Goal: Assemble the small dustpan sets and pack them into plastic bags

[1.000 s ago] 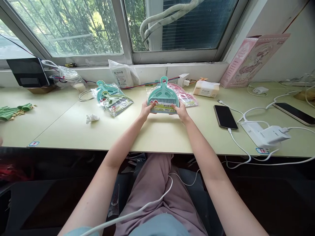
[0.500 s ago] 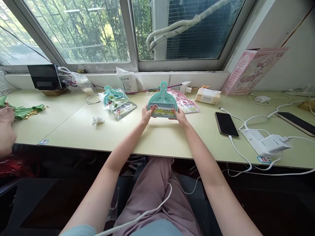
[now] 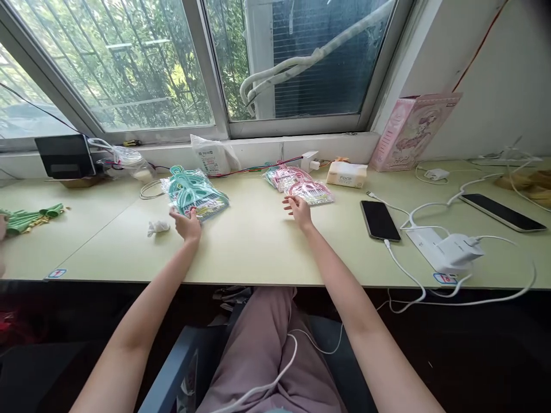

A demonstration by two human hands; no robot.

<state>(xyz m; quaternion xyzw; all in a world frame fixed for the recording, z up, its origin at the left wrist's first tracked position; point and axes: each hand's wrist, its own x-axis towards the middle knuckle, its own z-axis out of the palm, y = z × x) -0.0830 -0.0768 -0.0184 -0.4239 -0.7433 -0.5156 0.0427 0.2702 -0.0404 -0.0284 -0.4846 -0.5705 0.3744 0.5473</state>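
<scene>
My left hand is at the near edge of a teal dustpan-and-brush set in clear wrap, its thumb and fingers closed on that edge. This set lies over other green sets in a pile at the left, and the overlap partly hides those below. To the right, my right hand hovers or rests just in front of the wrapped pink dustpan-and-brush sets. Its fingers are spread and it holds nothing. Whether its fingertips touch the pink wrapping, I cannot tell.
A crumpled white wad lies left of my left hand. Right of the pink sets are a tissue pack, a phone, and a power strip with white cables. Green bundled items lie far left beside another person's hand.
The teal dustpan set has gone from between both hands at the centre to the pile on the left. My right hand has let go of it. The view has shifted slightly.
</scene>
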